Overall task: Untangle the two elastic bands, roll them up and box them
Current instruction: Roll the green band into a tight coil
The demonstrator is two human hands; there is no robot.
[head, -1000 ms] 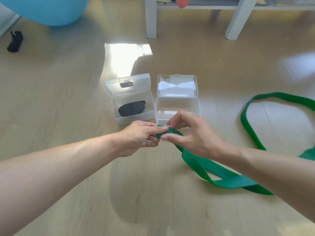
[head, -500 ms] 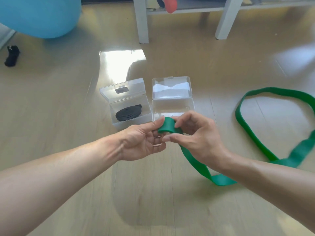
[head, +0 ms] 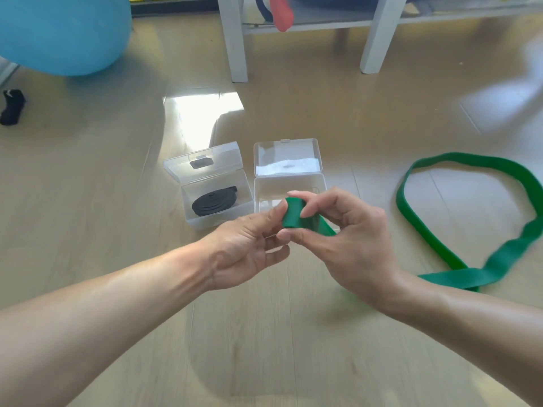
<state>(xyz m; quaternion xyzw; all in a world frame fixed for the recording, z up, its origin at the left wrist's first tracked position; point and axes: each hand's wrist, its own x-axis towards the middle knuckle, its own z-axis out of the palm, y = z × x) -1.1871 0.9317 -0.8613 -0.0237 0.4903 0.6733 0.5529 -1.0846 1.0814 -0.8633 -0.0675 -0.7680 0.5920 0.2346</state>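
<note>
A green elastic band lies in a long loop on the wooden floor at the right. Its near end is folded into a small roll held in the air in front of me. My left hand pinches the roll from the left with thumb and fingers. My right hand pinches it from the right between thumb and forefinger. Behind my hands stand two clear plastic boxes with their lids open. The left box holds a coiled black band. The right box has nothing visible inside.
A white table's legs stand behind the boxes, with a red object hanging under it. A big blue ball fills the far left corner. A small black item lies at the left edge.
Both hands have lifted the green roll higher, in front of the right box. The loose part of the band has dragged along the floor to the right.
</note>
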